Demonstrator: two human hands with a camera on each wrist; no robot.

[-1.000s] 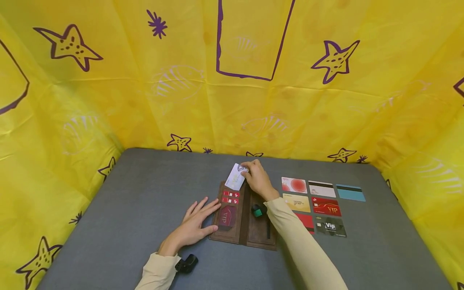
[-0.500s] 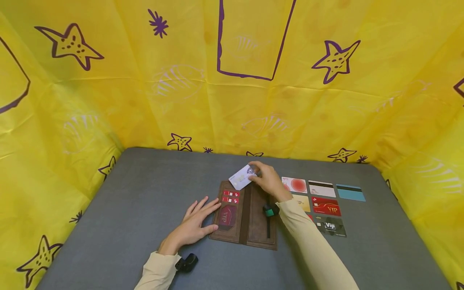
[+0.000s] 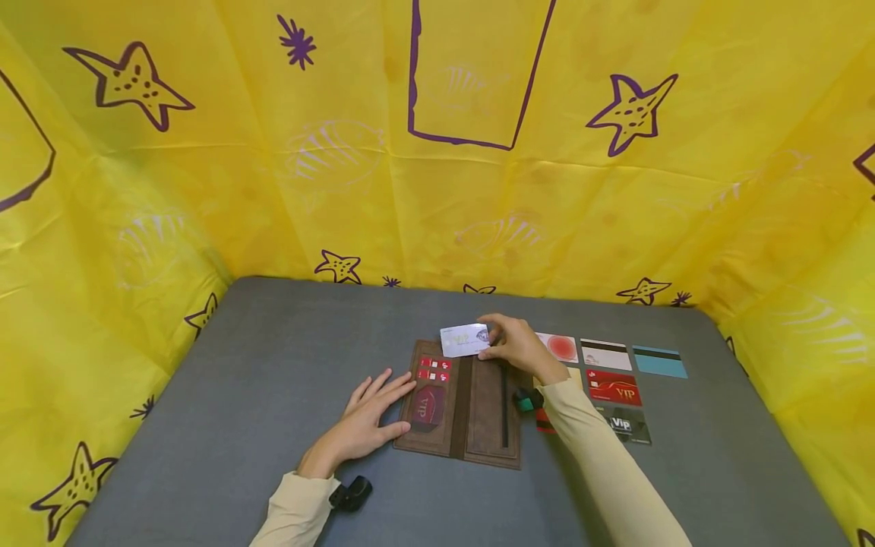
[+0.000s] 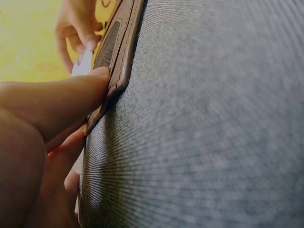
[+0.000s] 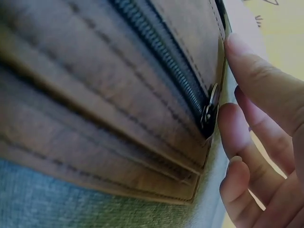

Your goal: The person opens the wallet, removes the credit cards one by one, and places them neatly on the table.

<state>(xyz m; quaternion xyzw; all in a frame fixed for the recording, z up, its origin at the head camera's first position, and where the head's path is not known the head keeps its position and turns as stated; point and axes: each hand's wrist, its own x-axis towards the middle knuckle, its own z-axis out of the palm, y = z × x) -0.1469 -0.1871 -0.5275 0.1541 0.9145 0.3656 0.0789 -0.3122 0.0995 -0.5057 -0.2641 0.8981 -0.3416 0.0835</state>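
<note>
A brown leather wallet (image 3: 487,433) lies spread flat on the grey table. Its left side holds red cards (image 3: 434,365) in slots and a dark red VIP card (image 3: 428,406) behind a window. My left hand (image 3: 364,425) rests at the wallet's left edge with fingers spread straight; in the left wrist view the thumb (image 4: 71,97) touches the border. Over the wallet's top edge, my right hand (image 3: 517,348) pinches a white card (image 3: 459,340) by its right end, thumb below and fingers above. The right wrist view shows the wallet's zipper (image 5: 166,59) beside these fingers.
Right of the wallet lie several cards in rows: a red-dotted one (image 3: 562,349), a white striped one (image 3: 605,355), a blue one (image 3: 660,362), a red VIP card (image 3: 614,388) and a black one (image 3: 632,427). My right forearm partly covers others. A yellow patterned cloth (image 3: 273,205) encloses the table.
My right hand has moved right, drawing the white card away from the wallet's left side and turning it from steeply tilted to nearly level. The left hand stays in place.
</note>
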